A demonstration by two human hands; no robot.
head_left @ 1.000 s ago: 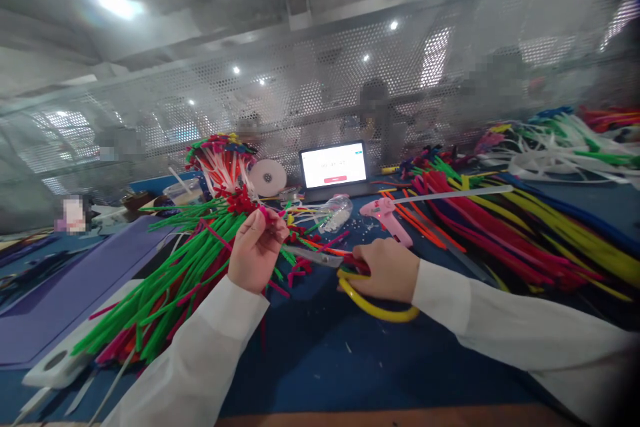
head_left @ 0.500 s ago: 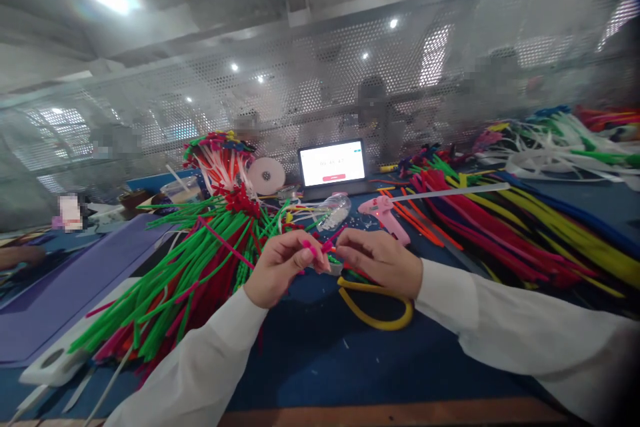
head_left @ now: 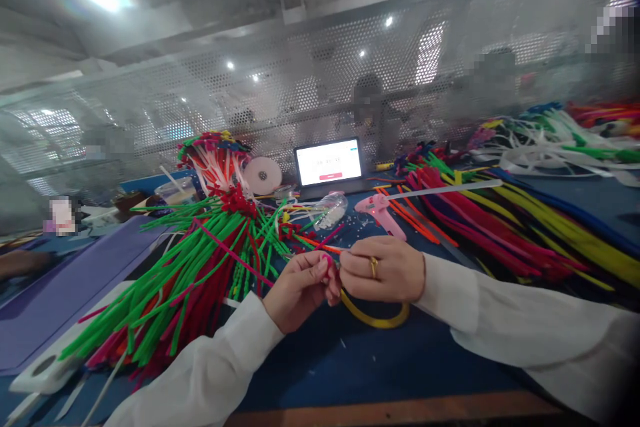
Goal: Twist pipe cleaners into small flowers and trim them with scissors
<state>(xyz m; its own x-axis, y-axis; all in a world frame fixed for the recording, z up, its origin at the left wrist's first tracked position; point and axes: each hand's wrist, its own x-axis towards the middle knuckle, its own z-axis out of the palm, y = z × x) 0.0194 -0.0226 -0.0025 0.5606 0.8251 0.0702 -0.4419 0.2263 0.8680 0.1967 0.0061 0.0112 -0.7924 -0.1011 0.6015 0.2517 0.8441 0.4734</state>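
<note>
My left hand [head_left: 300, 287] and my right hand [head_left: 383, 270] meet above the blue table [head_left: 350, 360], fingertips pinched together on a short pink pipe-cleaner piece [head_left: 327, 259]. The right hand wears a ring. Just under the hands lie scissors with yellow handles [head_left: 373, 315]. To the left spreads a heap of green and red pipe cleaners [head_left: 200, 260]. A pink glue gun [head_left: 383, 213] lies behind the hands.
A lit tablet [head_left: 329, 163] stands at the back by a tape roll [head_left: 263, 175] and a clear bottle [head_left: 333, 207]. Long coloured pipe cleaners [head_left: 500, 227] cover the right side. A purple mat [head_left: 55, 293] lies left. A perforated metal screen [head_left: 320, 87] closes the back; blurred people sit beyond.
My right hand left the scissors and came up to the left hand. The left hand moved right and down, and both now pinch the pink piece.
</note>
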